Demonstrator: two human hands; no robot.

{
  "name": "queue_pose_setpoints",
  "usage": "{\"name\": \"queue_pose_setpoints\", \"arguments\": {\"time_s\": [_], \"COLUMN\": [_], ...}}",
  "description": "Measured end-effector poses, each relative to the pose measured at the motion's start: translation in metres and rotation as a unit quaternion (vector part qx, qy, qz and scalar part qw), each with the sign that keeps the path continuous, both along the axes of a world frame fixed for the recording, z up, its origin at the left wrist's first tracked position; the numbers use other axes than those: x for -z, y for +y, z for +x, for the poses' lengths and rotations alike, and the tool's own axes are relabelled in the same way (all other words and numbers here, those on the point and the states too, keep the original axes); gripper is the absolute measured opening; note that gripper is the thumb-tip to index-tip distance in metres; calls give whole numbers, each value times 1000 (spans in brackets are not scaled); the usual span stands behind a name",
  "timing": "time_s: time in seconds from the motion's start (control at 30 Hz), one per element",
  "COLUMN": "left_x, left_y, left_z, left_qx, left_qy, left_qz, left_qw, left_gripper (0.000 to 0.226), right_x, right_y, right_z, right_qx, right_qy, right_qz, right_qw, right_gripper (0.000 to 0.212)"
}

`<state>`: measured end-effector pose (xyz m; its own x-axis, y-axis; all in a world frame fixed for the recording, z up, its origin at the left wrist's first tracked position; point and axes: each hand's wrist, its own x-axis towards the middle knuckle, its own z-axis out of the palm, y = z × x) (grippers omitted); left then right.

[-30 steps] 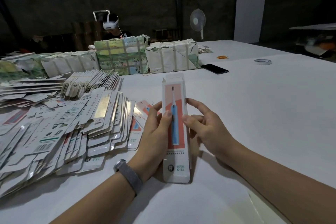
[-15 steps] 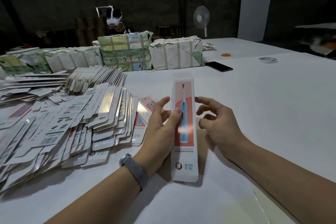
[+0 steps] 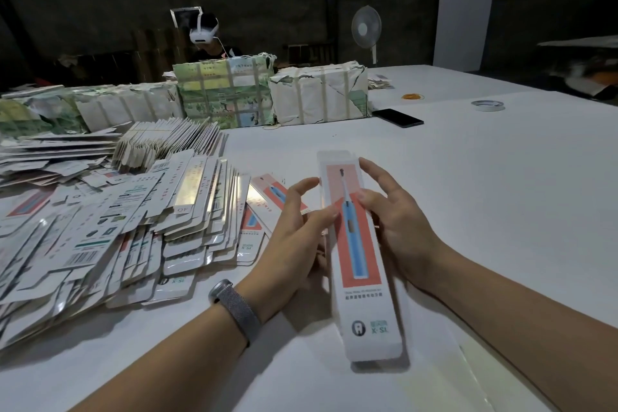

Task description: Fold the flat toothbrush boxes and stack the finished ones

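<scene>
The white surface (image 3: pixel 468 194) carries, on its left side, a wide sprawl of flat toothbrush boxes (image 3: pixel 100 231), fanned and overlapping, with taped bundles (image 3: pixel 317 97) behind them. By that heap, most of the folding looks still to do; no stack of finished boxes can be made out. One toothbrush box (image 3: pixel 359 254) is in work near the middle front, long side running away from the camera, apparently raised just above the surface. The right hand (image 3: pixel 398 227) grips its right edge with curled fingers; the left hand (image 3: pixel 297 234) pinches its left edge at the fingertips. Its pink panel shows a blue electric toothbrush, a tooth logo and "X·SL"; the line of small characters above is unreadable. A flat box nearby reads "QF".
</scene>
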<state>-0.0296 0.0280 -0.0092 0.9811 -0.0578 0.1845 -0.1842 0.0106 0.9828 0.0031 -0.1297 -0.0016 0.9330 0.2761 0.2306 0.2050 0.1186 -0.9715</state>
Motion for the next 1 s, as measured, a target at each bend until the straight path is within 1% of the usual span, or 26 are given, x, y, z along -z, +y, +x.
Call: {"name": "queue_pose_setpoints", "arguments": {"time_s": [0.07,0.13,0.23,0.3,0.37,0.5,0.57,0.67,0.73,0.83,0.9,0.93,1.0], "left_x": [0,1,4,4,4,3,3,2,2,3,3,3,3], "left_y": [0,1,3,4,4,6,7,9,9,9,8,8,8], "left_z": [1,2,4,5,6,7,6,5,5,5,4,4,4], "left_qx": [-11,-16,-13,-11,-9,-1,9,16,21,23,26,25,25], "left_qy": [-7,-20,-23,-19,-16,0,3,6,9,16,19,20,23], "left_qz": [3,11,-1,-10,-28,-41,-35,-18,-12,-3,8,14,23], "left_qw": [1000,1000,1000,1000,999,999,999,1000,1000,1000,999,999,999], "left_gripper": [37,43,49,53,48,39,35,44,44,34,24,24,27], "right_x": [-1,-1,-2,-2,0,2,2,2,2,3,4,5,5], "right_y": [-1,0,1,0,0,-1,-1,-1,-1,-2,-2,-1,0], "right_z": [-1,-1,-2,-1,0,1,1,1,3,4,5,6,7], "right_qx": [-10,-28,-47,-53,-54,-55,-60,-58,-59,-57,-53,-48,-30], "right_qy": [-10,-12,-9,-11,-10,-4,-4,5,12,21,23,22,17], "right_qz": [-15,-18,-15,-17,-21,-20,-15,-11,-7,-3,9,17,26], "right_qw": [1000,999,999,998,998,998,998,998,998,998,998,998,999], "right_gripper": [35,37,42,39,32,30,28,30,29,26,19,16,19]}}
